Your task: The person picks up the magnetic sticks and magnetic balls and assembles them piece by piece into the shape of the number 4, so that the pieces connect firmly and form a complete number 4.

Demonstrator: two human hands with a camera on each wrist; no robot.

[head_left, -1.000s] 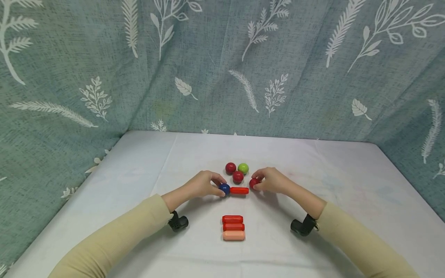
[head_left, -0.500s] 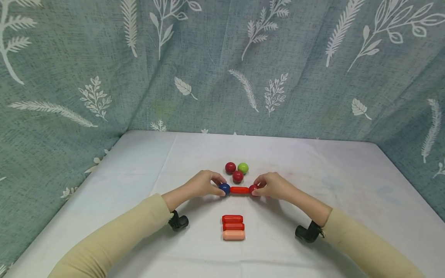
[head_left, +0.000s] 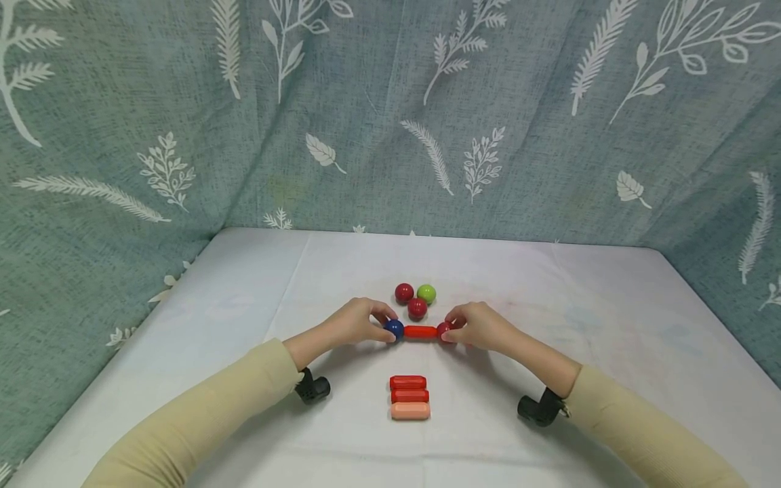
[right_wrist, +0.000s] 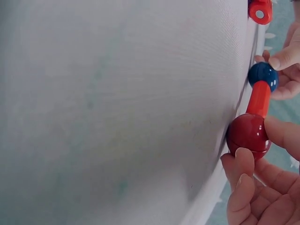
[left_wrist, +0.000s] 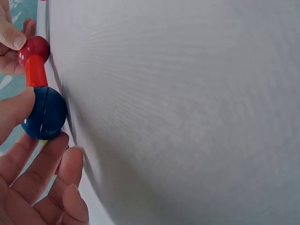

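Observation:
Between thumb and fingers my left hand (head_left: 356, 322) pinches a dark blue ball (head_left: 394, 330), which a seam crosses in the left wrist view. My right hand (head_left: 479, 327) pinches a dark red ball (head_left: 445, 331) in the same way. A bright red rod (head_left: 420, 331) lies between the two balls and meets one at each end, so the three form a straight bar. In the right wrist view the red ball (right_wrist: 248, 136) is nearest, with the rod (right_wrist: 258, 99) and the blue ball (right_wrist: 263, 76) beyond it.
Just behind the bar sit two red balls (head_left: 404, 293) and a green ball (head_left: 426, 293). Nearer the front, two red rods (head_left: 408, 383) and a peach rod (head_left: 411, 411) lie side by side on the white cloth (head_left: 293, 440). A patterned curtain (head_left: 378, 135) stands behind.
My right hand has brought its red ball slightly nearer to me, against the rod's free right end. The left hand and blue ball have stayed in place.

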